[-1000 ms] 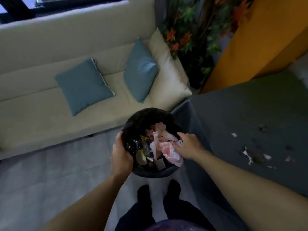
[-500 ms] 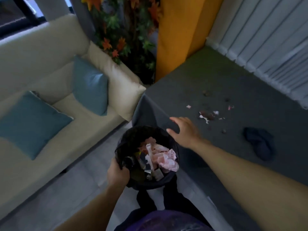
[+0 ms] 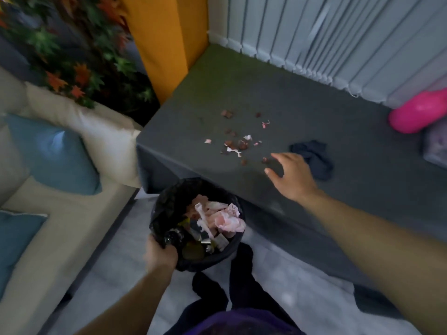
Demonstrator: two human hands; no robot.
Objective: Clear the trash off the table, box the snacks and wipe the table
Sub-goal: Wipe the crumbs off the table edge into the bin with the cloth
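A black-lined trash bin (image 3: 169, 204) hangs beside the table's front edge, full of pink crumpled paper (image 3: 225, 220) and wrappers. My left hand (image 3: 160, 253) grips its near rim. My right hand (image 3: 291, 176) hovers over the grey-clothed table (image 3: 278, 97) with fingers spread and empty, just right of the crumbs. Small brown crumbs and torn white-pink scraps (image 3: 235, 146) lie scattered on the tabletop. A dark blue cloth (image 3: 314, 158) lies crumpled just past my right fingers.
A pink rounded object (image 3: 418, 114) and a purple-patterned box (image 3: 435, 146) sit at the table's right end. A cream sofa (image 3: 72, 213) with blue cushions (image 3: 53, 153) stands to the left. An orange pillar, a plant and grey blinds back the table.
My right hand left the pink paper in the bin and moved up over the table toward the crumbs and cloth. The view swung right; my left hand kept hold of the bin.
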